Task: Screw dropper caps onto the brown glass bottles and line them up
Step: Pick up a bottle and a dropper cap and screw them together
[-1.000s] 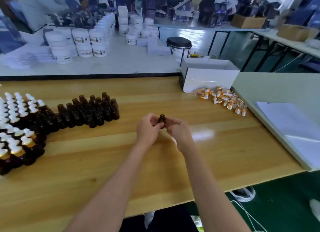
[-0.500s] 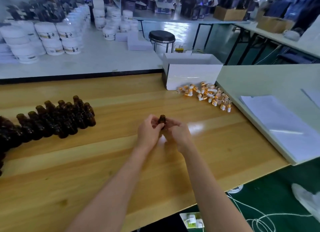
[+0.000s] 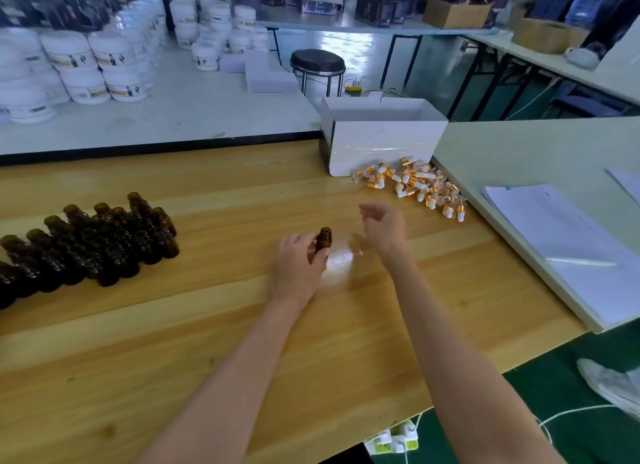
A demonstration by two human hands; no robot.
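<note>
Near the middle of the wooden bench [image 3: 194, 342], the left hand [image 3: 298, 266] grips an uncapped brown bottle [image 3: 324, 241] upright, fingers curled round its body. The right hand [image 3: 382, 229] hangs just right of it, apart from the glass, blurred, fingers loosely spread with nothing in them. The heap of gold-collared dropper caps [image 3: 412, 185] lies farther right by a white box [image 3: 381, 141], and a cluster of uncapped bottles [image 3: 104, 242] stands far left.
</note>
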